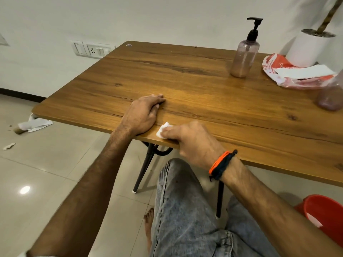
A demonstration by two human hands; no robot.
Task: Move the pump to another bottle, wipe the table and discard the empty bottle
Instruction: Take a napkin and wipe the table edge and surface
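Both hands at the near edge of a wooden table (194,86), the right one pressing a small white tissue (163,129) to the wood.

The tabletop runs from the near edge to the wall, with a broad bare stretch across its left and middle; its clutter sits along the right side. There a white plant pot (308,49) stands in the far right corner, a red-and-white plastic bag (278,71) with white paper lies in front of it, and a pump-less clear bottle (330,97) is cut by the right frame edge. The pump bottle (245,56) stands upright left of the bag. A red bin (326,214) sits on the floor, near right. The left hand (143,115) rests flat, fingers relaxed, holding nothing. The right hand (193,140) pinches the tissue at the table's very lip.
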